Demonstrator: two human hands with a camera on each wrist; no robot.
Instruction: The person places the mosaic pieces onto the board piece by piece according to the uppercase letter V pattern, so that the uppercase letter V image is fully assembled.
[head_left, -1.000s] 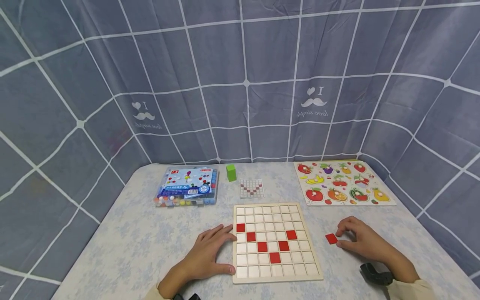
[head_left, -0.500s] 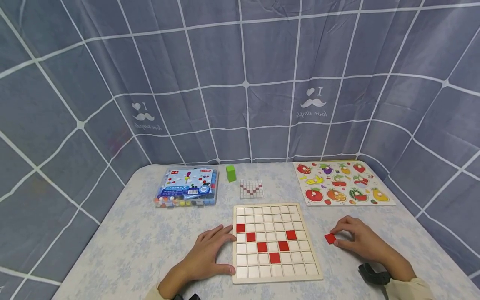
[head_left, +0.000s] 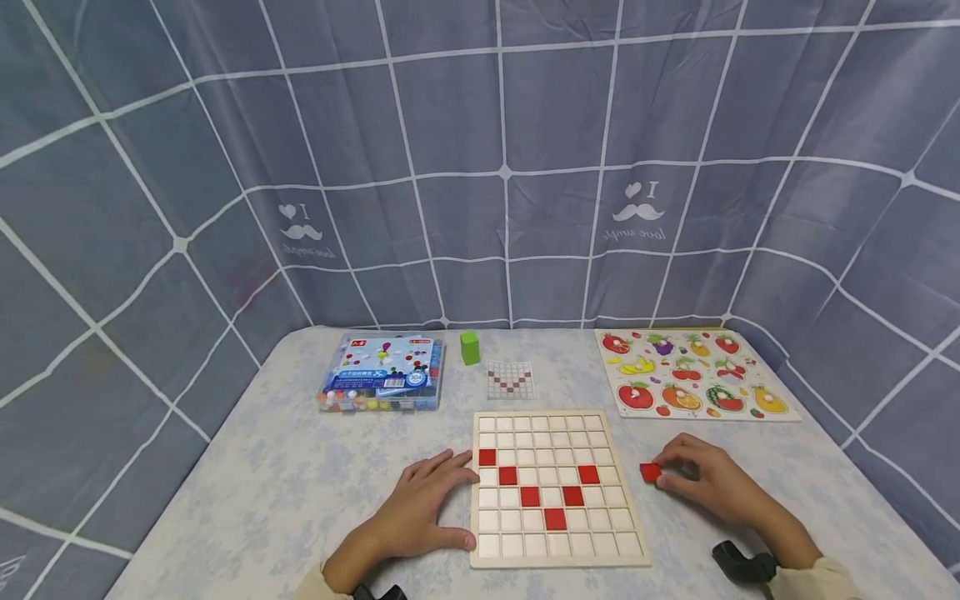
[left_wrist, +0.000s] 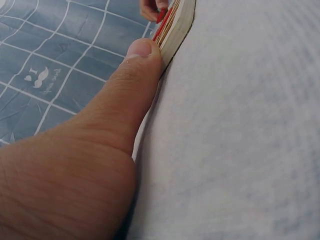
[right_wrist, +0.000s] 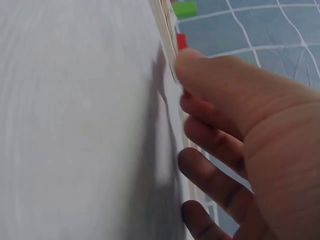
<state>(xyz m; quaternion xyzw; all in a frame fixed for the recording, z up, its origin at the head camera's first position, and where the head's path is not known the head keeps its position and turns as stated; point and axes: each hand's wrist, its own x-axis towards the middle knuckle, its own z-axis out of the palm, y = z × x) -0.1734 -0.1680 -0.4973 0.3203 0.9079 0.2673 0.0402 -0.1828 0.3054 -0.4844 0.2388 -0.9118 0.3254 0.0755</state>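
A wooden grid board (head_left: pixel 561 558) lies in front of the person, several red square tiles (head_left: pixel 555 519) set in its cells in a V-like line. Against its left edge rests the left hand (head_left: pixel 420 510), thumb and fingertips touching the frame; the left wrist view shows the thumb (left_wrist: pixel 142 50) on the board's side. To the right of the board, the right hand (head_left: pixel 708 479) pinches one loose red tile (head_left: pixel 650 472) between thumb and fingers. In the right wrist view that tile (right_wrist: pixel 181 41) sticks out beyond the thumb, its rest hidden.
Behind the board lies a small pattern card (head_left: pixel 511 380) with a red V on a grid. A green block (head_left: pixel 469 348) and a clear box of coloured pieces (head_left: pixel 381 372) stand at the back left. A fruit puzzle board (head_left: pixel 693 375) lies at the back right.
The right hand has closed on the loose red tile and moved slightly left with it towards the board. The left hand keeps its place at the board's edge. The head view has shifted slightly.
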